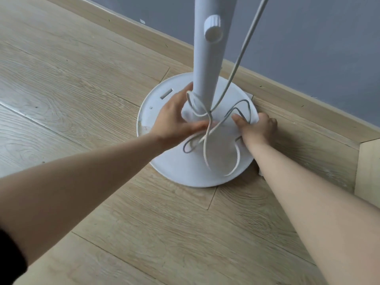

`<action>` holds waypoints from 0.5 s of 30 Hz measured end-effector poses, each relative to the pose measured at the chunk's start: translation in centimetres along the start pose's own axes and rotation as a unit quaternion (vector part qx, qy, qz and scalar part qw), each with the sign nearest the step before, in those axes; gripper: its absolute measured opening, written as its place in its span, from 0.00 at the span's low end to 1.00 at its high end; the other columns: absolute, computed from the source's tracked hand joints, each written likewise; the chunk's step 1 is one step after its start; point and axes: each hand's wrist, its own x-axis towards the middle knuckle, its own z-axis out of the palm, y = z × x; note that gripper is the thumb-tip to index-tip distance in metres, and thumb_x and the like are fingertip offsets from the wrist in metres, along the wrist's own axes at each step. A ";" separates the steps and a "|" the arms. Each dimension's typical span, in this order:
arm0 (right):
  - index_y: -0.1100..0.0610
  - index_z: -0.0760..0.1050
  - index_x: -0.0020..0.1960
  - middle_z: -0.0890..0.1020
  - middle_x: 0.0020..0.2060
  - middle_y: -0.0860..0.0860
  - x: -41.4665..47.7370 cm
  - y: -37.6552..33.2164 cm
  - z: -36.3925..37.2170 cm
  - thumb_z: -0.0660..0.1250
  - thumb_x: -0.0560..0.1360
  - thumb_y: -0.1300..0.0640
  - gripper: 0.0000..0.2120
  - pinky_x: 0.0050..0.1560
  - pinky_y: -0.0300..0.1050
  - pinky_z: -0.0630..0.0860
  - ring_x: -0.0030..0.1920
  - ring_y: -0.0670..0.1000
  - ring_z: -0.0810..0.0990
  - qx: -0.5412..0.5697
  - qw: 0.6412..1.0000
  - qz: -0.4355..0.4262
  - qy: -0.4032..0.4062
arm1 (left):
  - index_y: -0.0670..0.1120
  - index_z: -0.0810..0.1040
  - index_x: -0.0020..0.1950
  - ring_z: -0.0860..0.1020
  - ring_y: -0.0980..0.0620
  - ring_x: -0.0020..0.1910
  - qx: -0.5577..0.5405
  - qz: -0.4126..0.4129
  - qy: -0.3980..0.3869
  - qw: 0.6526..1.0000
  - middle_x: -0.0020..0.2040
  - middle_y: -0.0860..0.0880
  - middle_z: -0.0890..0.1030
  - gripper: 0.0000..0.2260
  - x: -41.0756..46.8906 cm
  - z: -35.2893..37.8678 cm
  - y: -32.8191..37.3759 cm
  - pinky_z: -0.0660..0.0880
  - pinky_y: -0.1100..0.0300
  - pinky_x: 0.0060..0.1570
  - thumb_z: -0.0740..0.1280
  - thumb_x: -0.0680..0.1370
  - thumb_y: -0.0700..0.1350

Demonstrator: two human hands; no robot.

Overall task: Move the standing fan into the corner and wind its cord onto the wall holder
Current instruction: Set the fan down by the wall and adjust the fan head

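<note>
While I look down, I see my two bare arms reach over the wood floor [102, 212] to the fan. My left hand [174, 122] lies spread on the round white base [185, 173], fingers up against the foot of the pole [209, 58]. My right hand [260, 128] has its thumb on top of the base and its fingers curled down over the rim, holding it. The cord [207, 128] lies in loose loops on the base (one loop goes round the pole) and one line goes up and out of view. The pole stands up tall with a small knob [213, 30] on it. Behind, the base sits close to the wood skirting [298, 108] under the grey wall [308, 48]. A pale board [369, 171] closes the right side.
</note>
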 end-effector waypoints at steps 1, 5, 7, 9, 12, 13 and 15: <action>0.60 0.74 0.60 0.73 0.60 0.58 0.0 0.0 0.1 0.69 0.66 0.33 0.35 0.60 0.53 0.71 0.62 0.60 0.72 0.002 1.000 0.002 0.003 | 0.51 0.76 0.55 0.79 0.54 0.53 -0.008 0.004 0.013 1.000 0.52 0.54 0.81 0.23 0.7 0.5 0.4 0.76 0.58 0.53 0.77 0.65 0.58; 0.59 0.74 0.61 0.73 0.61 0.58 0.1 0.0 0.2 0.69 0.66 0.33 0.35 0.62 0.53 0.71 0.63 0.60 0.71 0.000 1.000 0.006 -0.005 | 0.41 0.79 0.47 0.81 0.48 0.43 0.001 0.015 0.041 0.999 0.42 0.45 0.84 0.15 2.1 1.6 0.4 0.75 0.62 0.42 0.75 0.70 0.51; 0.59 0.74 0.60 0.73 0.61 0.58 0.2 0.1 0.2 0.69 0.66 0.33 0.35 0.62 0.54 0.71 0.63 0.60 0.71 0.001 1.000 0.008 -0.005 | 0.42 0.80 0.45 0.81 0.49 0.43 0.003 0.012 0.038 0.999 0.42 0.46 0.84 0.14 2.4 1.5 0.2 0.78 0.56 0.44 0.75 0.69 0.51; 0.59 0.74 0.60 0.73 0.61 0.59 0.2 0.1 0.2 0.69 0.65 0.32 0.36 0.63 0.55 0.70 0.63 0.61 0.72 -0.002 1.000 0.009 -0.003 | 0.44 0.80 0.47 0.81 0.51 0.43 0.013 0.000 0.024 1.000 0.42 0.49 0.83 0.17 2.6 1.3 0.3 0.78 0.54 0.45 0.76 0.67 0.54; 0.60 0.74 0.60 0.73 0.60 0.59 0.2 0.0 0.4 0.68 0.65 0.32 0.36 0.64 0.55 0.70 0.62 0.61 0.72 -0.013 1.000 0.010 0.005 | 0.47 0.80 0.52 0.79 0.53 0.47 0.032 -0.019 -0.009 0.999 0.46 0.54 0.82 0.23 2.4 1.0 -0.2 0.75 0.60 0.44 0.77 0.64 0.59; 0.59 0.74 0.60 0.73 0.60 0.59 0.1 0.0 0.5 0.68 0.66 0.32 0.36 0.64 0.55 0.69 0.62 0.61 0.72 -0.015 1.000 0.010 0.009 | 0.49 0.80 0.54 0.78 0.54 0.50 0.050 -0.016 -0.014 0.999 0.49 0.54 0.81 0.25 2.0 0.7 -0.6 0.73 0.61 0.47 0.76 0.63 0.61; 0.60 0.73 0.61 0.73 0.61 0.59 -0.2 0.1 0.7 0.68 0.67 0.34 0.34 0.64 0.55 0.69 0.63 0.61 0.71 -0.020 0.999 0.006 0.026 | 0.51 0.77 0.60 0.72 0.49 0.64 0.138 -0.010 0.001 0.990 0.61 0.52 0.77 0.35 1.4 0.3 -2.3 0.68 0.54 0.63 0.71 0.60 0.69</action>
